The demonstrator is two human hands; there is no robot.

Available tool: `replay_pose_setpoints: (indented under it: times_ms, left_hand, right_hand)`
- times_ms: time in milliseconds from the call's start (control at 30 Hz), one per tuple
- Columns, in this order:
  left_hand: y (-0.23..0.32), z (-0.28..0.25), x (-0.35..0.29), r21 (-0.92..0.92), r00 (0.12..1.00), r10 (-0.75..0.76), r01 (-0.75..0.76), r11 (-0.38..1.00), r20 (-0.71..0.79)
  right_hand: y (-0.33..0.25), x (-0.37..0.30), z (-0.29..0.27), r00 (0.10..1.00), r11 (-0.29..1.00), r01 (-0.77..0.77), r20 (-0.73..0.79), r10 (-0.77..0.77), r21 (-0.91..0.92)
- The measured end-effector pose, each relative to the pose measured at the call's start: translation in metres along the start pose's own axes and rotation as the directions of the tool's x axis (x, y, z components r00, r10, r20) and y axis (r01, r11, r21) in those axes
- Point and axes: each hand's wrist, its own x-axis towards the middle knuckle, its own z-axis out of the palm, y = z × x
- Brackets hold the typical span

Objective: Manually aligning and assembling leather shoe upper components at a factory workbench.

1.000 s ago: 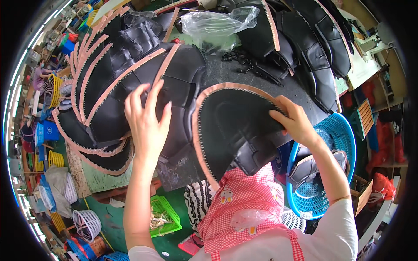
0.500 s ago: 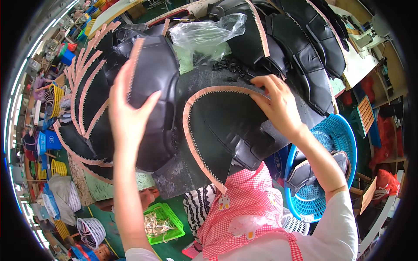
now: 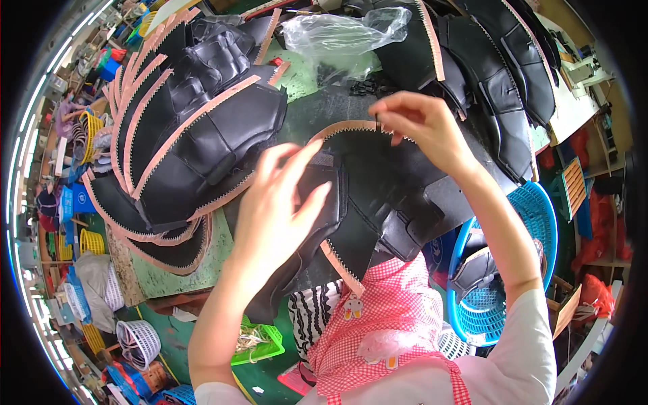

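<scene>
My right hand pinches a small black piece between thumb and fingers. It is over the curved pink edge of a black leather-like panel lying in front of me. My left hand grips another black leather-like panel, its upper edge among my fingers and my thumb apart. That panel overlaps the left part of the first one, and its lower end hangs past the table's front edge. Small black pieces lie loose beyond my right hand.
Stacked black panels with pink toothed edging fill the left; more panels lie at the far right. A clear plastic bag is at the back. A blue basket stands at my right, a green tray below.
My left hand has moved right and down, bringing a panel off the left stack over the front panel. My right hand has shifted left and up, now showing a small black piece in its fingers.
</scene>
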Motion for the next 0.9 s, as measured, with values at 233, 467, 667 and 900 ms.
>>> replay_pose_setpoints:
  times_ms: [233,467,667,900]
  left_hand:
    - [-0.014,0.03,0.034,0.079,0.999,-0.004,0.001,0.997,0.043]
    - [-0.038,0.03,0.039,-0.385,0.988,-0.104,0.14,0.912,0.112]
    - [-0.033,0.025,0.037,-0.432,0.962,-0.179,0.254,0.865,0.208]
    - [-0.032,0.027,0.038,-0.453,0.968,-0.17,0.238,0.859,0.186]
  right_hand:
    - [0.004,-0.037,0.019,0.937,0.818,-0.317,0.291,0.193,0.48]
    - [0.002,-0.025,0.03,0.954,0.861,-0.246,0.267,0.134,0.446]
    - [-0.002,-0.009,0.041,0.976,0.943,-0.102,0.214,0.034,0.315]
    - [-0.022,-0.004,0.032,0.962,1.0,0.001,0.274,-0.005,0.017]
